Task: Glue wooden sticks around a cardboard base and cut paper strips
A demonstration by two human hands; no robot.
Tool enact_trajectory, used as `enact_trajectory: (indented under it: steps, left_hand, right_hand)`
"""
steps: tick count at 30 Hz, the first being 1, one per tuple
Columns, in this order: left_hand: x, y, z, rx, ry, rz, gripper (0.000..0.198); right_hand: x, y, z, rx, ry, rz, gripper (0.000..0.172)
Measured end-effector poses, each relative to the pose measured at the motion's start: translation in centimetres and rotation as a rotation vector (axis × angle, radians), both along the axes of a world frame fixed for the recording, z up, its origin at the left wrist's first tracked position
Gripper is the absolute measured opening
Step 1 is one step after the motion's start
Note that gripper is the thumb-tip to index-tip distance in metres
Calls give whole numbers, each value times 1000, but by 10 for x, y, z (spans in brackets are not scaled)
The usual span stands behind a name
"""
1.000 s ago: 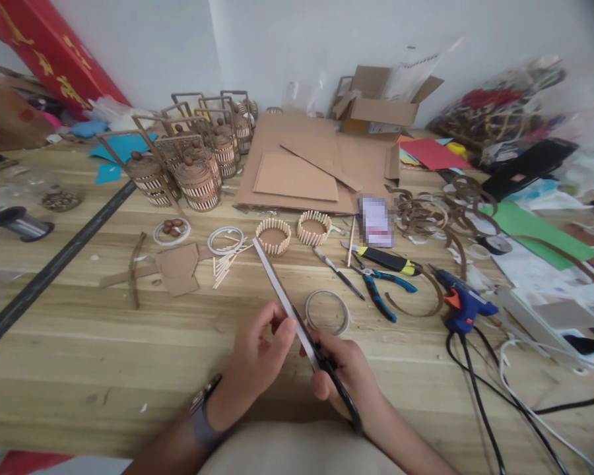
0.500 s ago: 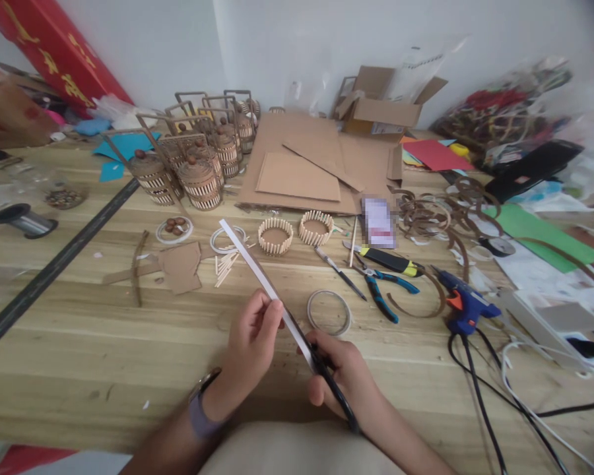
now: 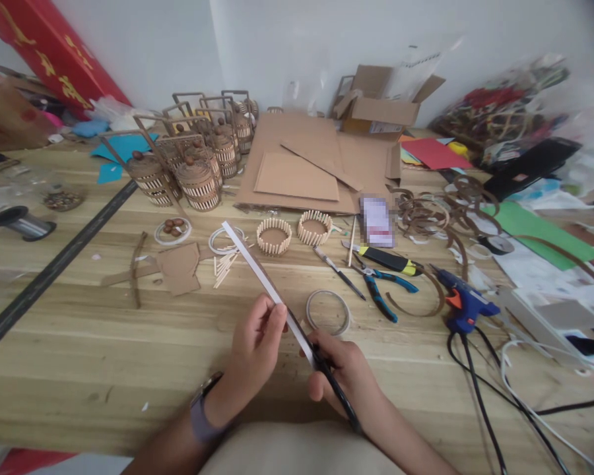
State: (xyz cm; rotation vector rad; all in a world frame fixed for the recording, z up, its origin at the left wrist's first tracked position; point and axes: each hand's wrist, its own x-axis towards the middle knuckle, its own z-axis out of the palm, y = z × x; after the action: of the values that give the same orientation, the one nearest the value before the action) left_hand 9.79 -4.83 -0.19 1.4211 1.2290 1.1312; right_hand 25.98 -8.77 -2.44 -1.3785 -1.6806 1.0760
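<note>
White-faced strip (image 3: 255,267) swings leftward, its tip now at eleven o'clock, overlapping the white ring (image 3: 210,241)! Left hand (image 3: 257,349) pinches it midway; right hand (image 3: 346,369) closes round a long dark piece (image 3: 344,401) at five o'clock, probably steadying it.

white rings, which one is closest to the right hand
The ring left of the blue-and-black pliers: it lies just beyond the right hand, while the others are farther away.
</note>
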Motion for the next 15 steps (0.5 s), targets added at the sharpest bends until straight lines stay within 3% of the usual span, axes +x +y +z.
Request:
enact_trajectory:
  steps: [5,12,15]
  left_hand:
    - [1,-3,-6,-49,-16,-77,35]
    - [2,-5,-10,-85,-36,-129,35]
    - [2,-5,-9,-79,-28,-126,34]
  right_hand:
    - [3,2,2,-9,-39,33,79]
    - [3,2,3,-19,-18,-2,67]
    - [4,3,1,-4,-31,0,71]
